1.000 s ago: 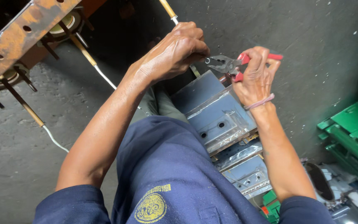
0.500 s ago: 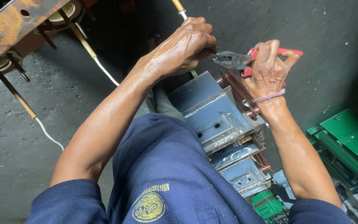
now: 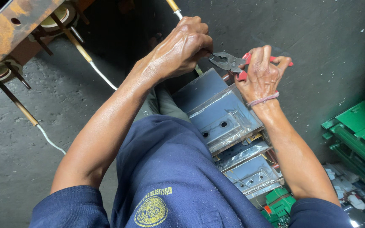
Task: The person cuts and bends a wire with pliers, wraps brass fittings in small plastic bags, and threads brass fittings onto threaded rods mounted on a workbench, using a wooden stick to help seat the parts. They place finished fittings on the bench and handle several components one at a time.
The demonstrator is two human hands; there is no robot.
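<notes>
My left hand [image 3: 182, 46] is closed around a thin rod-like wire [image 3: 175, 8] that runs up to the top edge; what lies under the fingers is hidden. My right hand [image 3: 262, 72] grips red-handled pliers [image 3: 229, 62]. Their dark jaws point left and meet the left hand's fingers. A pink band circles my right wrist. Both hands hover above grey metal casings [image 3: 227, 118] stacked in front of my knees.
A rusty perforated metal bar [image 3: 11, 27] with wound coils and brown rods trailing white wires [image 3: 102, 76] sits upper left. Green circuit-board parts [image 3: 360, 131] and small scrap lie at right. My blue shirt fills the bottom; the floor is dark grey concrete.
Both hands and the pliers have stayed together at the wire, shifting only slightly in view as my head moved. The grip looks unchanged.
</notes>
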